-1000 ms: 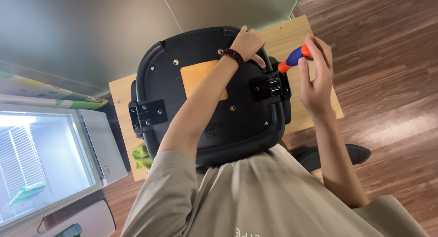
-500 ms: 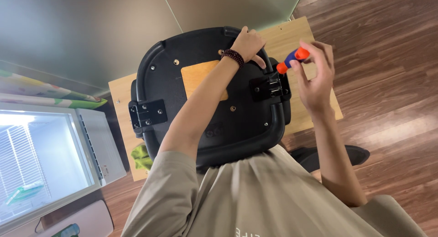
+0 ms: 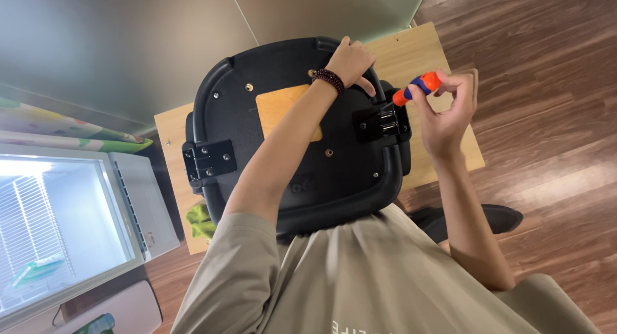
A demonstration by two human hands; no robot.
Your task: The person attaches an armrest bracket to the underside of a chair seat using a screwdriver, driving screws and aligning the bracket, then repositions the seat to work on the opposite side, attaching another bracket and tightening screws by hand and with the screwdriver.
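A black plastic chair seat (image 3: 289, 160) lies underside up on a wooden board (image 3: 411, 57). My left hand (image 3: 352, 61) grips the far edge of the seat, a dark bead bracelet on the wrist. My right hand (image 3: 447, 112) holds a screwdriver with an orange and blue handle (image 3: 418, 88) by its end, its tip pointing down at the black metal bracket (image 3: 379, 123) on the seat's right side. A matching bracket (image 3: 209, 160) sits on the left side. An orange rectangular patch (image 3: 283, 109) shows in the seat's middle.
A white appliance with a lit glass front (image 3: 58, 231) stands at the left. A green cloth (image 3: 200, 219) lies at the board's near edge. A black shoe (image 3: 495, 215) rests on the wooden floor (image 3: 546, 115). A grey wall (image 3: 128, 38) lies beyond.
My right hand has turned the screwdriver handle slightly between its fingers at the right bracket. My left hand stays on the seat's edge.
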